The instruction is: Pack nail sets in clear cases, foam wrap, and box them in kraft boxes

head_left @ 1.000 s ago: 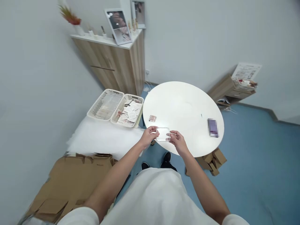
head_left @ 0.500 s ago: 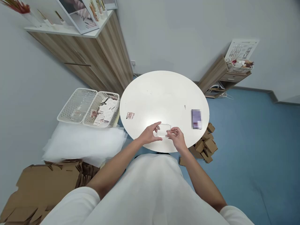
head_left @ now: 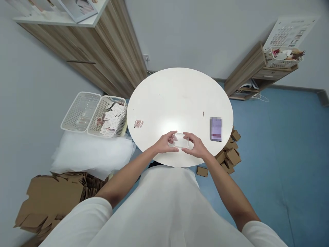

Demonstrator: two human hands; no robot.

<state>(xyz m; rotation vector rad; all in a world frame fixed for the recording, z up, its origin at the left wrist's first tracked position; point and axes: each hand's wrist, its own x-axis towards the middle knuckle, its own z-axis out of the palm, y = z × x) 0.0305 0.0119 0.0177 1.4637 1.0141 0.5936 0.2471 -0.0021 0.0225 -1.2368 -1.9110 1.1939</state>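
Observation:
A small clear plastic box [head_left: 181, 140] is held just over the near part of the white oval table [head_left: 180, 92]. My left hand [head_left: 166, 142] grips its left end, thumb at the near side and fingers at the far side. On the right end, my right hand [head_left: 195, 145] has a matching grip. Whether the box touches the tabletop I cannot tell. To the left lies a small set of pinkish press-on nails [head_left: 138, 124]. A purple object [head_left: 216, 129], blurred out in part, rests near the table's right edge.
Left of the table stand a white basket of cards [head_left: 113, 118] and another with clear plastic boxes [head_left: 81, 113]. Translucent sheets [head_left: 89, 151] and flattened cardboard [head_left: 53, 195] lie nearer. Small brown boxes [head_left: 232, 156] are heaped on the floor at right.
My right hand has gone from a fingertip hold at the box's corner to a wide grip on its right end. My left hand keeps its hold. The view has shifted slightly.

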